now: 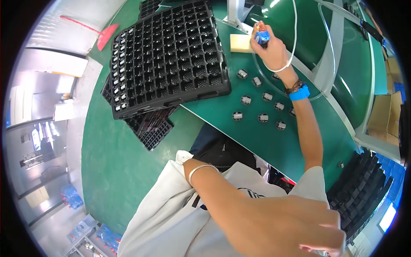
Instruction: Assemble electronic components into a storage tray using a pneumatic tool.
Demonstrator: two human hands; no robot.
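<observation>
My right hand (272,53) reaches over the far side of the green table, its fingers closed around a small blue piece with a copper-coloured end (261,34). A pale yellow foam block (241,43) lies just left of that hand. Several small round dark parts with a light block on top (263,117) are spread over the table between my right arm and the table edge. My left hand (291,225) is raised close to the camera at the lower right, fingers curled in. Whatever it may hold is hidden.
A large black compartment tray (171,55) sits at the table's left, white pieces along its left column. Darker trays (152,130) lie beneath it. Black stacked trays (359,192) stand at the right. A thin white cable (295,25) runs by my right hand.
</observation>
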